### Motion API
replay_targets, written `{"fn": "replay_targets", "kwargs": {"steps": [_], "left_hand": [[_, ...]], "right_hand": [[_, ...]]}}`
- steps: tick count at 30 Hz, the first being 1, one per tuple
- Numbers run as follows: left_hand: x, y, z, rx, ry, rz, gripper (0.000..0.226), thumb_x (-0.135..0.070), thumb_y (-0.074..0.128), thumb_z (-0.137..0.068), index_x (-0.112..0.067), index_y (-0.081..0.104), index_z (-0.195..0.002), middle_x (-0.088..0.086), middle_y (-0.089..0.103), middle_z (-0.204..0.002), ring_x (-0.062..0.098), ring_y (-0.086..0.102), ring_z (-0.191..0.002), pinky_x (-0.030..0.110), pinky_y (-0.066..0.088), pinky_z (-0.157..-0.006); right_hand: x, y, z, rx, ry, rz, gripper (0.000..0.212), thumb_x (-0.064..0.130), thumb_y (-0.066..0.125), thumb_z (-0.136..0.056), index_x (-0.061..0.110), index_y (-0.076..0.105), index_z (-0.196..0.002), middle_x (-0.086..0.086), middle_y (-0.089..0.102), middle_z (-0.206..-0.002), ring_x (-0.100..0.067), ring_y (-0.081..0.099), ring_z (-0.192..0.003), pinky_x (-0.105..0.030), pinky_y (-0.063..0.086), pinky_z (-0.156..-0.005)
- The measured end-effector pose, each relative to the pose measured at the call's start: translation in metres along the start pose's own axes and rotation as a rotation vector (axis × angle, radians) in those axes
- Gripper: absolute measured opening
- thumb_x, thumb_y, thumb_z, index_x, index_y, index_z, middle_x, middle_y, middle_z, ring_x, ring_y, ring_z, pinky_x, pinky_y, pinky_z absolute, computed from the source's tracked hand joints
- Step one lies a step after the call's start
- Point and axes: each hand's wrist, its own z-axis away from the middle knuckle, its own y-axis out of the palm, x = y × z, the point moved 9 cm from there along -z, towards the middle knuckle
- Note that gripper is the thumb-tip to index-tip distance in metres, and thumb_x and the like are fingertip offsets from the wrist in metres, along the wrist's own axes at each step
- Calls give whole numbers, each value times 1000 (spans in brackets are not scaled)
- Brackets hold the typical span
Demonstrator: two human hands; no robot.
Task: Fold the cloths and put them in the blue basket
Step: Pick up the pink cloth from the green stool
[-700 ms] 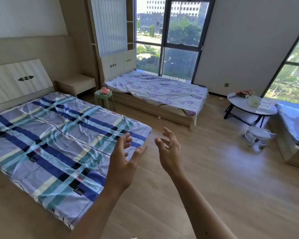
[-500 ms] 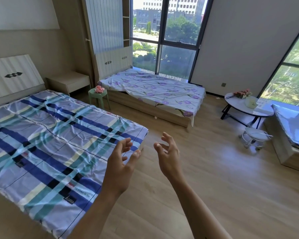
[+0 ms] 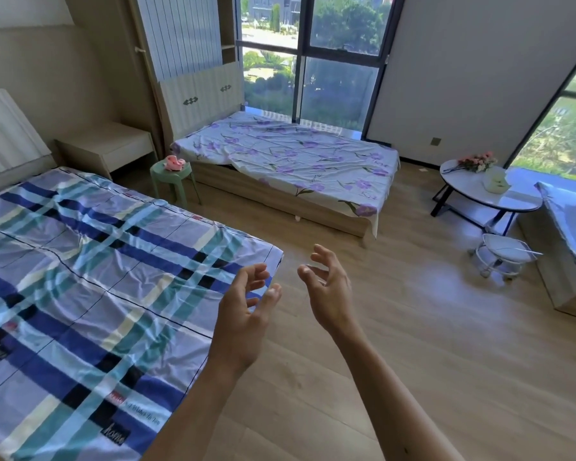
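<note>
From the head view we see our left hand (image 3: 243,322) and right hand (image 3: 330,294) raised side by side, palms facing each other, fingers loosely curled and spread, neither holding anything; nothing lies between them and the floor. The left hand overlaps the near corner of a bed with a blue plaid sheet (image 3: 90,287); beyond stand a green stool (image 3: 172,176) carrying a pink item (image 3: 174,162), a wooden nightstand (image 3: 113,149) and a second bed with a purple floral sheet (image 3: 290,161); to the right, a round table (image 3: 492,193) bears flowers (image 3: 476,161), a small white stand (image 3: 502,254) beside it. The wood floor (image 3: 413,327) runs to tall windows (image 3: 340,61). We cannot find folded cloths or the blue basket here.
</note>
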Motion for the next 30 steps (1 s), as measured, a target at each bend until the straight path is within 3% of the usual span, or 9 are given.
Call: {"fn": "replay_targets", "kwargs": {"steps": [5, 8, 13, 17, 21, 24, 26, 30], "left_hand": [[12, 36, -71, 20, -28, 1, 38, -44, 58, -82, -32, 60, -118, -13, 65, -116, 0, 60, -112, 24, 51, -92], [17, 61, -123, 12, -18, -21, 29, -39, 61, -89, -33, 59, -118, -11, 64, -117, 2, 59, -113, 17, 47, -86], [9, 102, -216, -33, -10, -10, 23, -28, 60, -97, -28, 59, -120, -11, 63, -116, -2, 60, -105, 2, 46, -70], [-3, 129, -282, -74, 5, 40, 19, -30, 64, -93, -34, 60, -112, -9, 66, -115, -8, 61, -102, 4, 48, -76], [0, 156, -340, -88, -26, 91, 28, -41, 59, -81, -35, 61, -109, -8, 66, -114, 1, 63, -108, 13, 52, -79], [4, 176, -387, -86, -43, 76, 31, -40, 61, -84, -31, 62, -114, -8, 67, -115, -5, 61, -106, 9, 50, -77], [11, 189, -422, -86, -42, 66, 22, -29, 64, -93, -27, 62, -115, -6, 67, -115, -10, 61, -102, 5, 47, -76], [31, 209, -493, -74, -53, 83, 21, -25, 64, -95, -28, 63, -116, -8, 68, -114, -8, 61, -102, 2, 45, -76]], "right_hand": [[-19, 6, -72, 17, 22, -28, 50, 21, 67, -94, 20, 52, -141, -1, 62, -129, -13, 68, -108, -6, 47, -76], [-32, 8, -127, 40, 24, -45, 50, 21, 68, -93, 20, 53, -140, -1, 62, -131, -13, 67, -109, -10, 49, -80], [-36, 0, -231, 81, -6, -43, 48, 21, 67, -94, 20, 53, -140, -1, 63, -130, -1, 66, -101, -2, 47, -74], [-31, -5, -306, 126, -46, -53, 46, 22, 66, -94, 21, 54, -139, 1, 63, -128, 9, 64, -96, 0, 46, -73], [-36, -4, -371, 155, -44, -54, 46, 23, 66, -94, 21, 54, -139, 3, 64, -123, 22, 59, -91, 0, 45, -75], [-48, -1, -413, 160, -21, -76, 44, 21, 66, -94, 23, 56, -137, 4, 65, -120, 20, 59, -95, -4, 47, -78], [-62, 4, -445, 159, 3, -96, 43, 20, 67, -94, 23, 57, -135, 4, 66, -118, 14, 62, -98, -9, 49, -82], [-81, 15, -518, 157, 33, -79, 41, 24, 67, -93, 26, 57, -134, 7, 67, -116, 4, 64, -102, -11, 49, -81]]}}
